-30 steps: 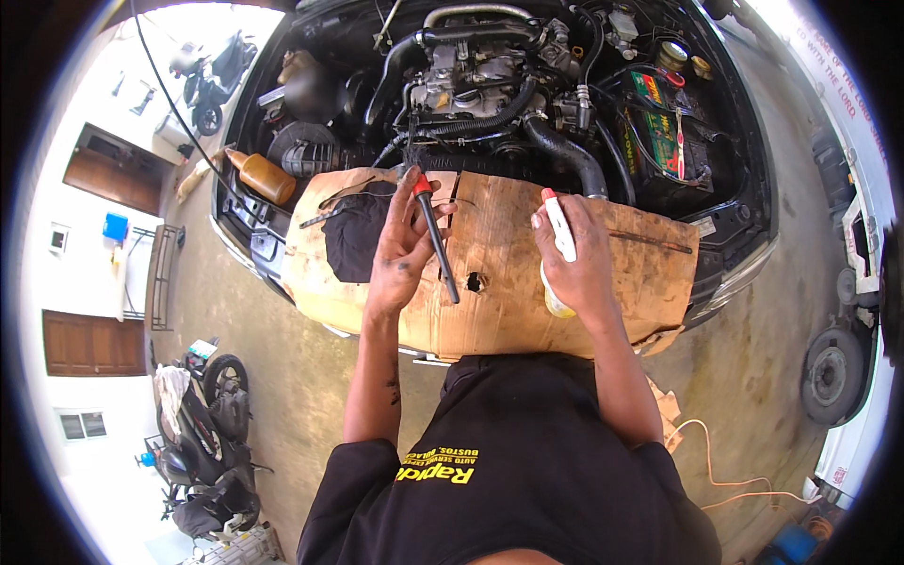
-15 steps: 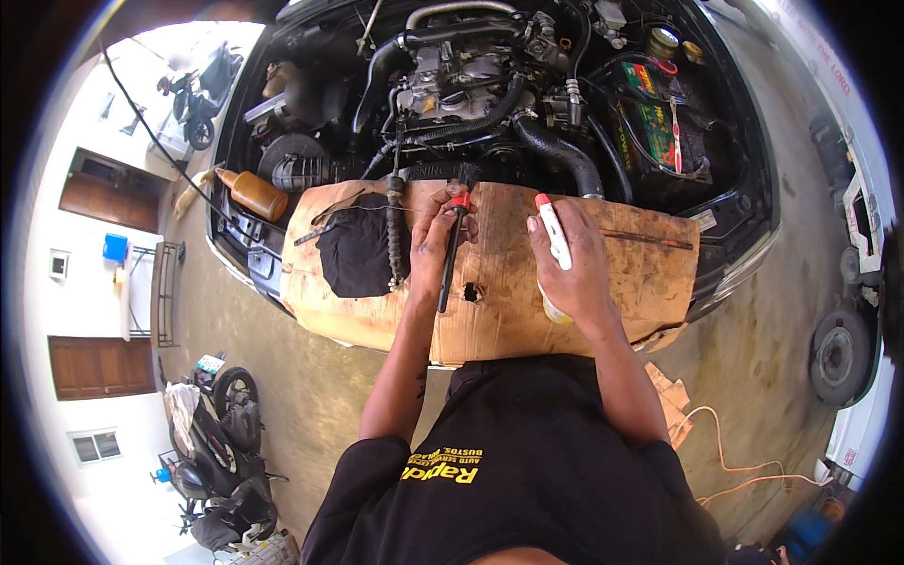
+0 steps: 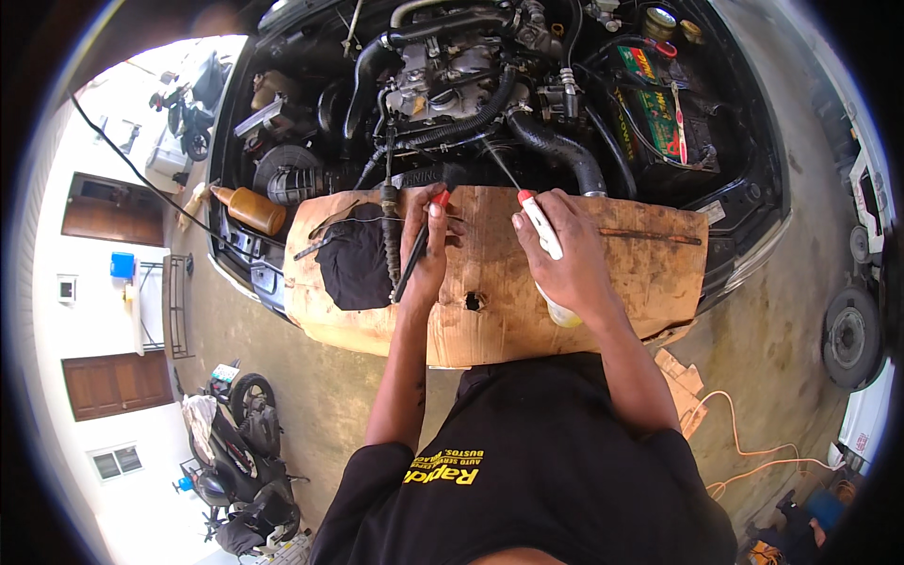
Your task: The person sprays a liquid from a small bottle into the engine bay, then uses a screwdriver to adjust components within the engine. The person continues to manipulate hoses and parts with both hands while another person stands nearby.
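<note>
My left hand (image 3: 428,250) is closed round a black-handled brush (image 3: 408,274) with a red collar. Its dark bristle end points at the engine's front and is hard to make out there. In my right hand (image 3: 576,259) is a spray bottle (image 3: 541,226) with a white trigger head and a red nozzle. Yellowish liquid shows in its bottom, below the palm. From the nozzle a thin pale streak runs toward the engine (image 3: 452,94), apparently a jet of liquid. Both hands are over a stained cardboard sheet (image 3: 527,334) laid across the car's front edge.
A black cloth (image 3: 358,259) and a ribbed cable or hose (image 3: 389,226) lie on the cardboard's left. An amber bottle (image 3: 252,213) rests farther left. On the right sits a car battery (image 3: 650,127) with a toothbrush (image 3: 680,122) on it. An orange cord (image 3: 744,452) crosses the floor.
My left hand has shifted slightly left, tilting the brush. The spray bottle's nozzle has swung a little left, and a thin streak now shows ahead of it.
</note>
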Tool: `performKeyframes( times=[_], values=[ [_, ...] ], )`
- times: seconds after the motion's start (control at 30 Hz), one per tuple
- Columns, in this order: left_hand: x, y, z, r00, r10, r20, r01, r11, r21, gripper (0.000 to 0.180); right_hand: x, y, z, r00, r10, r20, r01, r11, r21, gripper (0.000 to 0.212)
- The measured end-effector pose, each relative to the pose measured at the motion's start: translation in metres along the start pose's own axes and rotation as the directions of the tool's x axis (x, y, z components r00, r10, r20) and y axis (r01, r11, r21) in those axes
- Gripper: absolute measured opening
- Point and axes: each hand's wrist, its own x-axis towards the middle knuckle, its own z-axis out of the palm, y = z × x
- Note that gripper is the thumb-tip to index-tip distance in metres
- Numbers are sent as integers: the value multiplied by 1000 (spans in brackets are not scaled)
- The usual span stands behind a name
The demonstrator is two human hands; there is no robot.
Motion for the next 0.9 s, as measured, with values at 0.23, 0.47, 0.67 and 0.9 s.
performKeyframes(
  times=[0.23, 0.47, 0.67, 0.9],
  values=[
    [120, 26, -12, 920, 390, 29, -326, 723, 609, 42, 5, 8, -10, 1000, -3, 13, 3, 999, 44, 22],
    [280, 11, -6, 859, 347, 377, -512, 571, 642, 42, 4, 19, -11, 999, 43, -17, -40, 993, 111, 19],
    [347, -16, 16, 932, 128, 340, -362, 408, 838, 30, 5, 31, -24, 997, 77, 21, -80, 975, 208, 19],
    [352, -59, 15, 859, 129, 496, -497, 448, 743, 39, 19, 56, -27, 993, 101, 61, -115, 943, 313, 19]
  ],
)
